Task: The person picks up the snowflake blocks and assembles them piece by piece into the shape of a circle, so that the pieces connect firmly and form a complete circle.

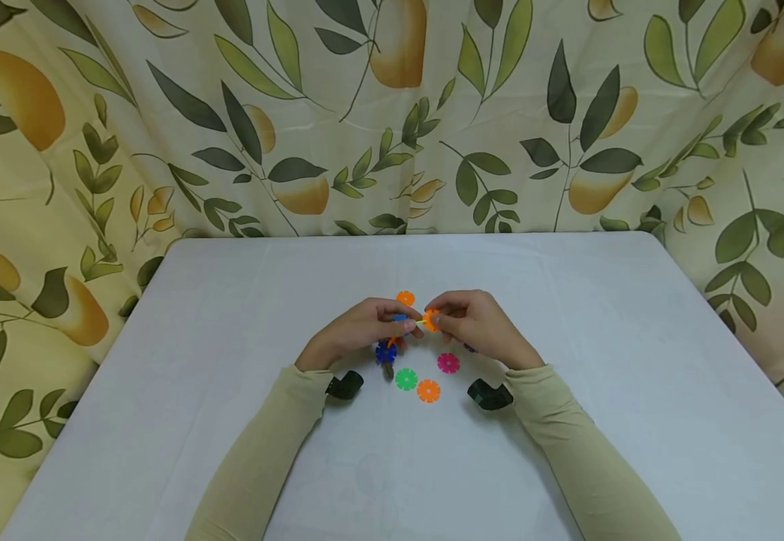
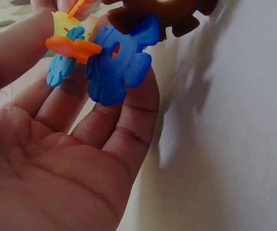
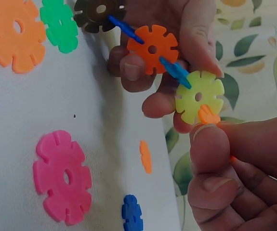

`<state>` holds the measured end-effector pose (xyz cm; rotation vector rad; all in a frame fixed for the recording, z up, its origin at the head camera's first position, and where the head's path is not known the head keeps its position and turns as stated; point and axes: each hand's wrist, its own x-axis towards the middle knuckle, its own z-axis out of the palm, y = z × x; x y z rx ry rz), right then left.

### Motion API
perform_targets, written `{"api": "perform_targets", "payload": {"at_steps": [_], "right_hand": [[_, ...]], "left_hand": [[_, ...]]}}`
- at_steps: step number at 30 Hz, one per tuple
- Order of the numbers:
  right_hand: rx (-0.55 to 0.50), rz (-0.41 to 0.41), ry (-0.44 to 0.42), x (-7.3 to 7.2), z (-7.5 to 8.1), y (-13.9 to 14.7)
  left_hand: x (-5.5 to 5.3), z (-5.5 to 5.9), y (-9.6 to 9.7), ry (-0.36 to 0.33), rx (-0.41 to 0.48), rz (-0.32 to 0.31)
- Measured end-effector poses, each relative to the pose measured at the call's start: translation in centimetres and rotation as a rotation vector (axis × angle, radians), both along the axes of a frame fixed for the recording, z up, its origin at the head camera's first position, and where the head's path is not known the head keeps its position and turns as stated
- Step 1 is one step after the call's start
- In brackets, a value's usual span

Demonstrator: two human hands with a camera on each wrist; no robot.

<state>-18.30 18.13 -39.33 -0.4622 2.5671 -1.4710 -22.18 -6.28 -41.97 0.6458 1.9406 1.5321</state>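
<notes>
My left hand (image 1: 365,327) holds a chain of slotted plastic flower discs, its thumb and fingers at the yellow end. In the right wrist view the chain runs from a brown disc (image 3: 87,17) through a blue disc (image 3: 125,29), an orange disc (image 3: 164,41) and a light blue disc (image 3: 175,72) to a yellow disc (image 3: 210,86). Between thumb and forefinger, my right hand (image 1: 483,323) pinches another orange disc (image 3: 207,114), which meets the yellow disc's edge. Its fingertips hide much of this disc, so how deep the slots sit cannot be told.
Loose on the white table (image 1: 263,278) lie a pink disc (image 3: 46,178), a green disc (image 1: 399,379), a near orange disc (image 1: 421,392), a far orange disc (image 1: 405,298) and a blue disc (image 3: 132,216). Behind the table hangs a leaf-and-fruit patterned curtain (image 1: 365,150).
</notes>
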Motion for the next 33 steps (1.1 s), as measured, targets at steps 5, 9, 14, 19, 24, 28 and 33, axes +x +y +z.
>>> {"api": "perform_targets", "payload": {"at_steps": [5, 9, 14, 19, 24, 28, 33], "right_hand": [[-0.007, 0.011, 0.016, 0.2, 0.3, -0.5], [-0.011, 0.027, 0.031, 0.3, 0.2, -0.8], [-0.008, 0.015, 0.07, 0.2, -0.1, -0.9], [-0.026, -0.003, 0.107, 0.2, -0.4, -1.0], [-0.007, -0.055, 0.129, 0.3, -0.4, -1.2], [0.008, -0.057, 0.112, 0.3, -0.4, -1.2], [0.055, -0.007, 0.084, 0.1, -0.7, -1.2]], "left_hand": [[0.2, 0.1, 0.2, 0.012, -0.003, 0.022], [0.3, 0.1, 0.2, 0.015, -0.008, 0.032], [0.3, 0.2, 0.3, -0.001, -0.036, 0.049], [0.1, 0.2, 0.1, 0.007, -0.028, 0.038], [-0.2, 0.2, -0.5, 0.036, -0.022, 0.042], [-0.5, 0.3, -1.0, 0.001, -0.012, 0.06], [-0.6, 0.6, -1.5, -0.041, -0.004, 0.098]]}}
